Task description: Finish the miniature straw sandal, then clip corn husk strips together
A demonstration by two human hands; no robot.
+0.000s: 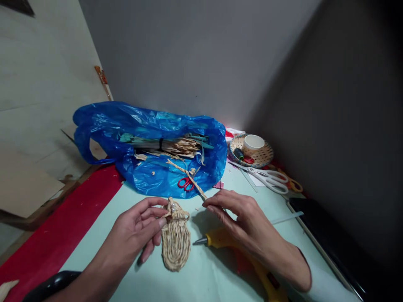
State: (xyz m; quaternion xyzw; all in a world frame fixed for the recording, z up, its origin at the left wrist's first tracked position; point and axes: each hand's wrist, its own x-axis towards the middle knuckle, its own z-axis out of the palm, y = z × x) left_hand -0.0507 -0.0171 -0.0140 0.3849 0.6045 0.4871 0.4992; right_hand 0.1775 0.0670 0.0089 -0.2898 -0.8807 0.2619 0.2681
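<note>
A small woven straw sandal [175,241] lies on the pale green tabletop [208,277]. My left hand [137,228] pinches the sandal's strap at its top, where a white bead sits. My right hand [242,220] pinches the near end of a twisted straw cord [189,176] that runs up towards the blue bag. A yellow glue gun [220,240] lies under my right wrist, its metal tip pointing left at the sandal.
A blue plastic bag [151,142] holding bundled straw strips sits at the back, with small red-handled scissors [186,183] on it. A woven basket [252,152] with a white cup, white scissors [270,178] and a clear glue stick [286,218] lie right. A dark tablet [327,235] borders the right edge.
</note>
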